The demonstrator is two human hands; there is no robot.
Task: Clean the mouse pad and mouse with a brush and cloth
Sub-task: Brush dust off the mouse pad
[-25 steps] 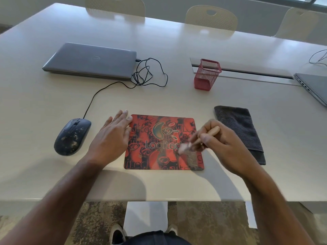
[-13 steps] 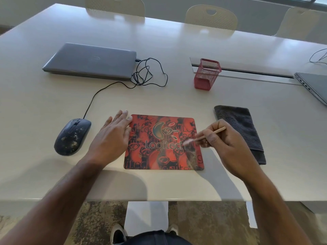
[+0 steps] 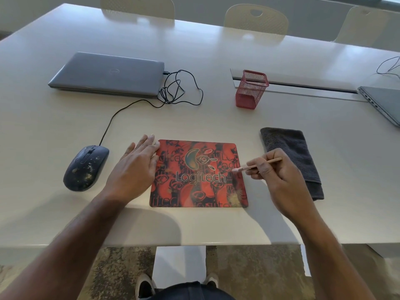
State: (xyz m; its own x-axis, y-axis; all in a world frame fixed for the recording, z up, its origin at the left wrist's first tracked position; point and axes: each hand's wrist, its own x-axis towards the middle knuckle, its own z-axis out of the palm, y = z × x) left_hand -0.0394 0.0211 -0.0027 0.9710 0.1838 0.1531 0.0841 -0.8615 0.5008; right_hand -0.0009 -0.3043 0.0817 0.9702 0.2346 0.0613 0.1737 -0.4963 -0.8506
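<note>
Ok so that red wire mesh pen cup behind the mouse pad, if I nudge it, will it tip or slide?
The red wire mesh pen cup looks empty and see-through, so probably light; a nudge would likely slide it on the smooth, glossy white table. It is taller than wide, so a push near the rim may tip it. The mesh might dent if squeezed.

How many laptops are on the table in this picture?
2. One closed grey laptop lies at the far left, with the mouse cable running to it. A second laptop sits at the right edge, partly cut off by the frame.
</note>
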